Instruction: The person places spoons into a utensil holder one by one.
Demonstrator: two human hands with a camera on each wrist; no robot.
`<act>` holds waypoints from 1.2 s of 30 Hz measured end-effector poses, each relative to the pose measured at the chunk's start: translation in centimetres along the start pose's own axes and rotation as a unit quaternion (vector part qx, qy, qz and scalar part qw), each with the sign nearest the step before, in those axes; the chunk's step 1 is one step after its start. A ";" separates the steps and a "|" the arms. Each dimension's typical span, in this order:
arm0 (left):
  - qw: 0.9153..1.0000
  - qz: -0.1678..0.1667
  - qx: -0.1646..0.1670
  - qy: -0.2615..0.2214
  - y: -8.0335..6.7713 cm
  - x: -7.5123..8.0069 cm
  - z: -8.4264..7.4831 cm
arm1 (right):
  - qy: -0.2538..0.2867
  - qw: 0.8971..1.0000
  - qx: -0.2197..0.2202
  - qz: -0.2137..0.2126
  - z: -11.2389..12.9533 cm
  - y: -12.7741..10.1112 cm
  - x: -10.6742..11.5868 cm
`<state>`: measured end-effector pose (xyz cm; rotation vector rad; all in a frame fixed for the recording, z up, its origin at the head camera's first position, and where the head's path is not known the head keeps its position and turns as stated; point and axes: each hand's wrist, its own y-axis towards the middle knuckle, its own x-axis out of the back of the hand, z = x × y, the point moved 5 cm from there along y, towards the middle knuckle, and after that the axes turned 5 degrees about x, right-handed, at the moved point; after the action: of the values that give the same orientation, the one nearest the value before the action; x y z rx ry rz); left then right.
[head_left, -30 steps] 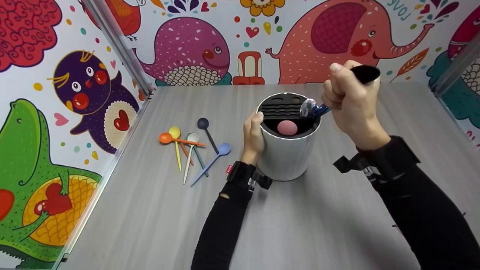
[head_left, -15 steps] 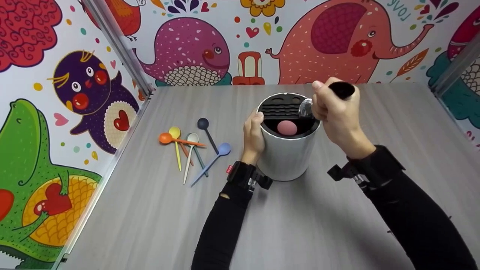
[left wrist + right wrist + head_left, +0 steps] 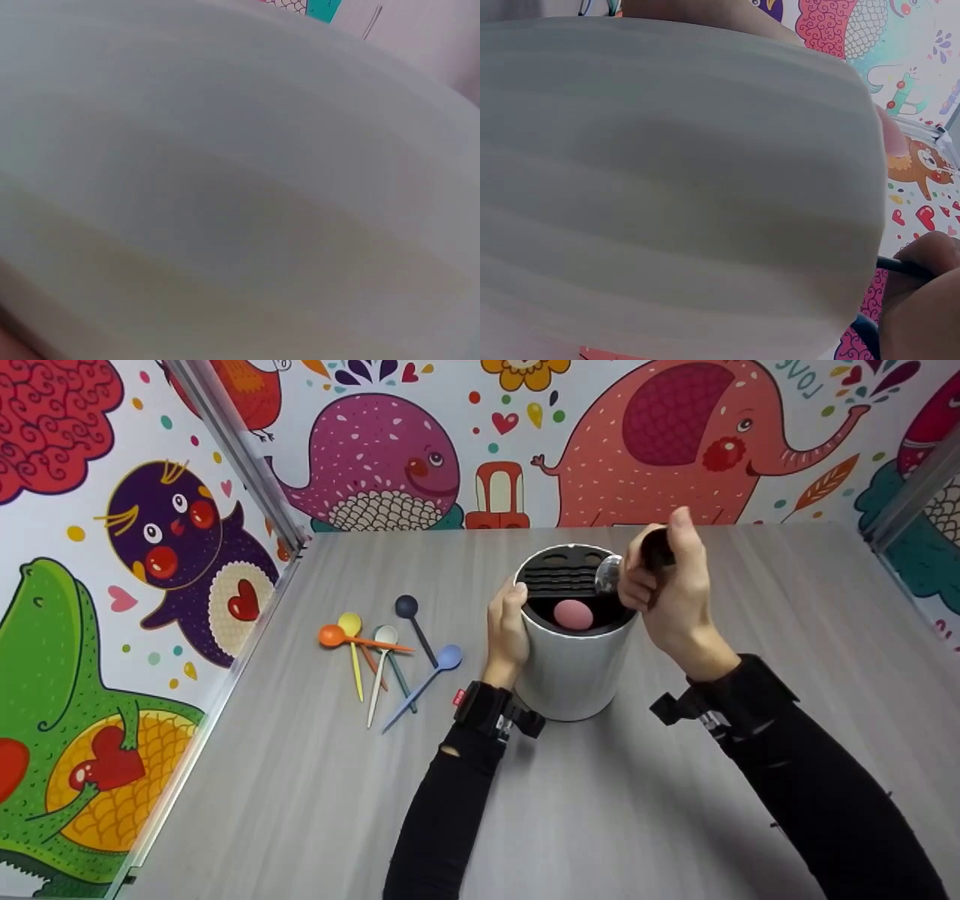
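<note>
Head view: utensil going into white holder, both hands busy

Head view shows a white cylindrical holder (image 3: 574,660) standing upright on the grey bench (image 3: 315,780), mid-bench. Left hand (image 3: 506,634) wraps its left wall, fingers curled onto the rim, grasping it. Right hand (image 3: 667,585) sits at the right rim, fingers clenched round a black-handled utensil (image 3: 656,547); a shiny metal part (image 3: 609,574) shows just over the rim; rest of the tool is hidden by the hand. Inside the holder: a black slotted insert (image 3: 559,577) at the back and a pink rounded object (image 3: 574,615) in front.

Loose spoons lie well apart to the left: orange spoon (image 3: 334,637), yellow spoon (image 3: 350,624), white spoon (image 3: 385,637), dark spoon (image 3: 406,606), blue spoon (image 3: 448,658), stems crossing.

Wrist views are nearly filled by the holder's white wall (image 3: 240,187); right wrist view adds a dark handle edge by the fingers (image 3: 919,300).

Risks, as judgement:
- Metal end may catch on the rim or insert and jam, since it enters at a slant.
- Downward push near the edge could tip the holder if the left grip loosens.
- The utensil may land on the pink object and sit crooked.
</note>
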<state>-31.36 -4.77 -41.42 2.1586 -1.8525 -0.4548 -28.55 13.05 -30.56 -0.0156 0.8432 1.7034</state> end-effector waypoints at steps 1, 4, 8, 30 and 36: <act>1.000 0.000 0.001 0.000 0.0 0.0 0.0 | -0.010 1.000 -0.004 -0.004 -0.1 0.0 0.0; 1.000 0.001 0.003 -0.003 0.0 0.0 0.0 | -0.035 0.999 -0.010 -0.010 -0.3 0.0 0.2; 1.000 -0.003 0.001 -0.005 0.0 -0.1 -0.1 | -0.044 0.999 -0.020 -0.012 -0.7 -0.1 0.3; 1.000 -0.008 -0.001 0.002 0.0 0.1 0.0 | -0.280 0.959 0.049 0.014 -0.8 -1.2 0.4; 1.000 -0.010 -0.004 0.002 0.0 0.1 0.0 | -0.295 0.950 0.094 0.031 -0.5 -1.7 0.3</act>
<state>-31.36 -4.88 -41.43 2.1733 -1.8265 -0.4610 -27.39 13.17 -31.94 0.6272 0.5481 1.5518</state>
